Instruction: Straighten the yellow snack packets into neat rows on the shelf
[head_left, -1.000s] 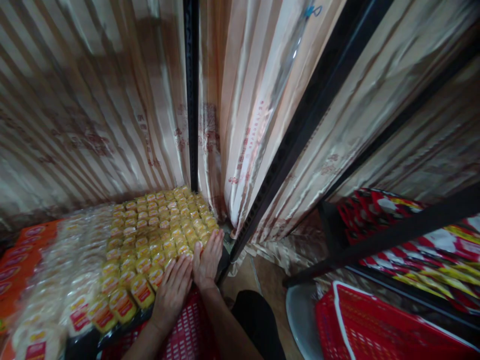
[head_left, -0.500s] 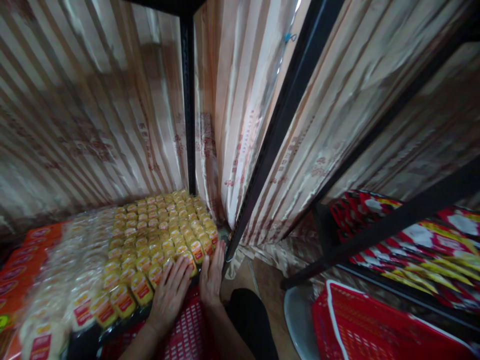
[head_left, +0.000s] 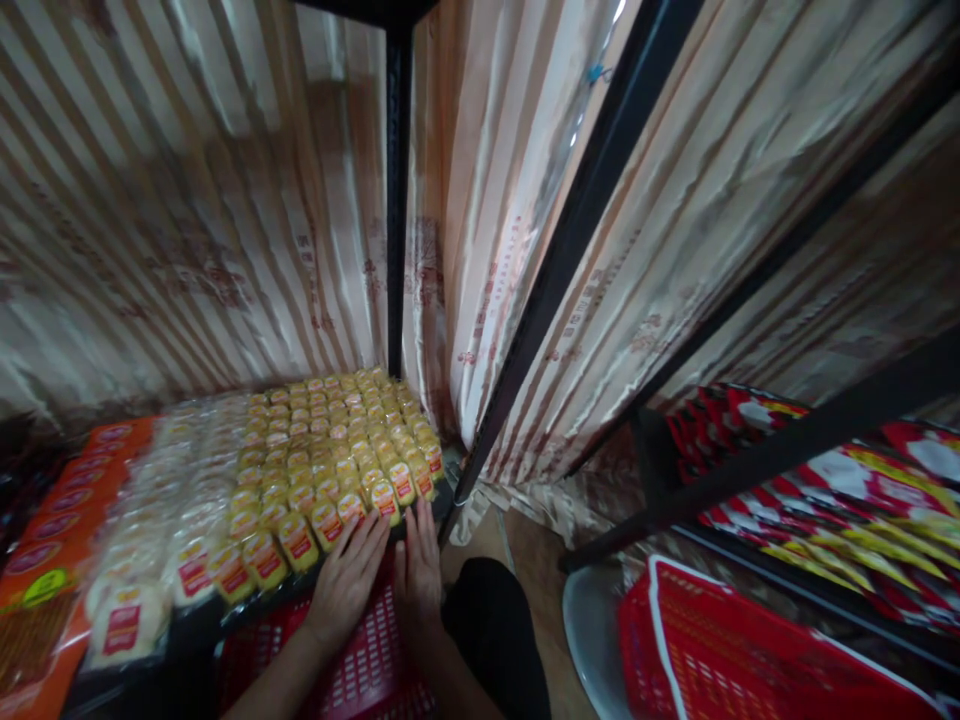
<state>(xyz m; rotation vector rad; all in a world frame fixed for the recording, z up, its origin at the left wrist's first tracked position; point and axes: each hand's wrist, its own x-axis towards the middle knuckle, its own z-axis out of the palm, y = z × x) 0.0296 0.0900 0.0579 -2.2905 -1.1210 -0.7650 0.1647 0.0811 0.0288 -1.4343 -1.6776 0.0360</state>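
Observation:
My left hand [head_left: 346,582] lies flat with fingers stretched out, its fingertips against the front row of yellow snack packets [head_left: 330,465] stacked on a low black shelf [head_left: 196,632]. Beside it, my right hand [head_left: 419,578] is also flat and open, fingertips at the shelf's front right corner next to the packets. Neither hand holds anything. Both hands hover over a red plastic basket [head_left: 367,660] that sits under the shelf edge.
Clear-wrapped pale packets [head_left: 180,500] and orange packets [head_left: 67,500] fill the shelf's left. Black shelf posts [head_left: 397,200] [head_left: 577,230] stand before striped curtain fabric. Another red basket [head_left: 720,650], a grey round stool [head_left: 592,640] and red-yellow packets [head_left: 825,490] are on the right.
Both hands have drawn back from on top of the yellow packets to the shelf's front edge. The camera view has shifted slightly.

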